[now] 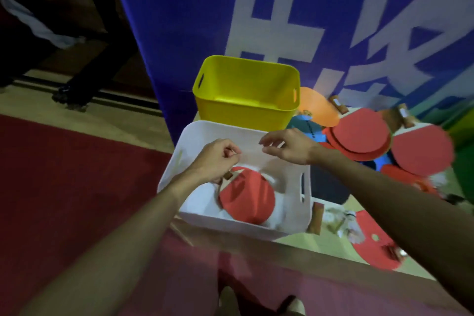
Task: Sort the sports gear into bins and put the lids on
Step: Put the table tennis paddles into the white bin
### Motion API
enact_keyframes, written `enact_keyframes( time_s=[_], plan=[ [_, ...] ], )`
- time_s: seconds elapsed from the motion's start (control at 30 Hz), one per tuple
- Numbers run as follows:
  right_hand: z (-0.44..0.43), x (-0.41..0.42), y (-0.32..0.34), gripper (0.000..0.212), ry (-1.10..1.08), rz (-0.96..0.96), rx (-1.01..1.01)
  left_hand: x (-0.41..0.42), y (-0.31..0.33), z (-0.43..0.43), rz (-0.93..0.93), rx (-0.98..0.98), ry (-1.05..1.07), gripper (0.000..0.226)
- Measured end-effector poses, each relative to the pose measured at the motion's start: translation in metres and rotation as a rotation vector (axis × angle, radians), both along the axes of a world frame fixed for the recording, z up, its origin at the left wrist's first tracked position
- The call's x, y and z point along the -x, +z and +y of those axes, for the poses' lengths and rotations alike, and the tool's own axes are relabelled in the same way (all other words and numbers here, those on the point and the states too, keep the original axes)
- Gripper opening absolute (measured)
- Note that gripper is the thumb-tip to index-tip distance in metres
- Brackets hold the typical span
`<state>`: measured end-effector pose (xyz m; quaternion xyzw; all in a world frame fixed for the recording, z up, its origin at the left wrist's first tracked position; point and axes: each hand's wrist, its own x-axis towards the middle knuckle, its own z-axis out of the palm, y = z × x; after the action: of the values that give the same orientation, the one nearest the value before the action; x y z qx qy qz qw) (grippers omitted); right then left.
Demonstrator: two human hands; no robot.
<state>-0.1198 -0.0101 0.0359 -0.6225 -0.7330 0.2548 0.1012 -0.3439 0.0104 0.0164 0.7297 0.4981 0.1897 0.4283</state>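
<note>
Currently one red paddle (247,197) lies in the white bin (295,169) at the table (307,244) left edge, handle pointed far-left, just under the left hand (218,159). That hand's fingers are curled, thumb to forefinger; whether anything is pinched can't be told (blur). The right hand (289,146) is held slack over the bin's far rim, gripping nothing. Remaining paddles (359,136) are piled to the right, so the right hand is judged nearer

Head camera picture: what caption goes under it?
Left hand and right hand above the white bin with a red paddle inside; yellow bin behind.
</note>
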Motion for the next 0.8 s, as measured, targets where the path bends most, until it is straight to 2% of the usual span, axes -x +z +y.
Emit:
enact_keyframes(
  time_s=[0.2, 0.43, 0.6, 0.8],
  plan=[
    [-0.035, -0.09, 0.04, 0.022, -0.181, -0.052, -0.061, -0.062, 0.024, 0.003, -0.093, -0.095, -0.105, 0.012],
    [-0.069, -0.174, 0.02, 0.024, -0.321, -0.132, 0.003, -0.141, 0.036, -0.015, -0.122, -0.132, -0.149, 0.018],
    [-0.081, -0.226, -0.015, 0.026, -0.421, -0.019, 0.116, -0.193, 0.028, -0.026, 0.095, -0.163, -0.287, 0.014],
    [-0.085, -0.261, -0.055, 0.022, -0.465, 0.161, 0.245, -0.244, 0.004, -0.053, 0.376, -0.156, -0.294, 0.021]
  ],
)
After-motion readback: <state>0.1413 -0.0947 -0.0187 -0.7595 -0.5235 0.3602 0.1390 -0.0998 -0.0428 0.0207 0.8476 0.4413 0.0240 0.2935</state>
